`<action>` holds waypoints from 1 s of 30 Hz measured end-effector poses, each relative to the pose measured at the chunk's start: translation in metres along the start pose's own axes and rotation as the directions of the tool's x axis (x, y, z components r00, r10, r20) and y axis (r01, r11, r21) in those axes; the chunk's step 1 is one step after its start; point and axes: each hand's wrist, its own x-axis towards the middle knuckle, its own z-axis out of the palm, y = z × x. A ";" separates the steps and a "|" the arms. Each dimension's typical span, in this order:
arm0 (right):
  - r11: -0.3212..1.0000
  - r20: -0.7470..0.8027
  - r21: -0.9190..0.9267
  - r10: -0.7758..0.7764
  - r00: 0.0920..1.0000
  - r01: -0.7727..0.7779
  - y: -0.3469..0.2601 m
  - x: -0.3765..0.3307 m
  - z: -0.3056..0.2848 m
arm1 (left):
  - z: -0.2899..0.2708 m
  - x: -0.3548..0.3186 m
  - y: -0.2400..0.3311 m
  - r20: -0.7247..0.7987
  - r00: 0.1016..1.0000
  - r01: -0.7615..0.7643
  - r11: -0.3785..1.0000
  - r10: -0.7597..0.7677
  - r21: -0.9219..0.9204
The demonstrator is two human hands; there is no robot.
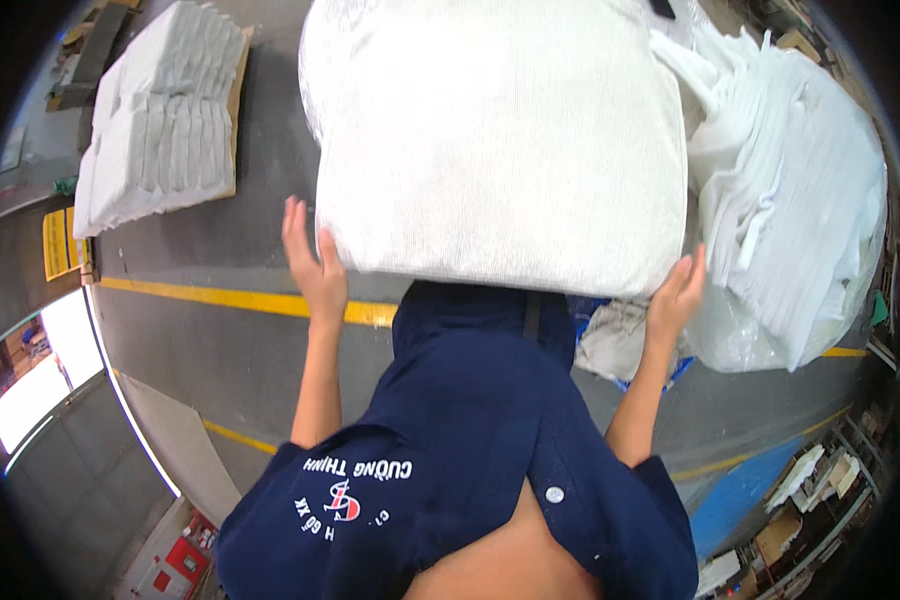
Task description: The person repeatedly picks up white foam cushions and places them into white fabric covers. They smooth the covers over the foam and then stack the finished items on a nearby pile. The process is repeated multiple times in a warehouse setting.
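A big white fabric-wrapped bundle [495, 135] fills the upper middle of the view, held up in front of my chest. My left hand [313, 265] presses against its lower left corner with the fingers spread. My right hand [676, 293] supports its lower right corner, fingers curled under the edge. Both forearms rise from my dark blue shirt [470, 450].
A stack of white folded material [165, 110] lies on a board at the upper left. A heap of white sheets in clear plastic [800, 210] sits at the right. A yellow line [220, 298] crosses the grey floor. Shelving and boxes [810, 490] stand at the lower right.
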 end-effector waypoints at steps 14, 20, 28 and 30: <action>0.736 0.542 -0.294 -0.398 0.740 0.610 -0.152 0.039 0.110 | 0.082 0.076 0.105 0.487 0.825 -0.459 0.844 0.288 0.278; 0.679 0.560 -0.363 -0.389 0.731 0.639 -0.130 0.145 0.136 | 0.137 0.201 0.075 0.423 0.906 -0.278 0.797 0.031 0.537; 0.806 0.488 -0.543 0.076 0.869 0.235 -0.113 0.240 0.153 | 0.130 0.299 0.080 0.675 0.650 0.056 0.908 -0.349 0.416; 0.857 0.558 -0.493 0.177 0.810 0.152 -0.117 0.263 0.157 | 0.131 0.309 0.077 0.707 0.607 0.098 0.918 -0.362 0.385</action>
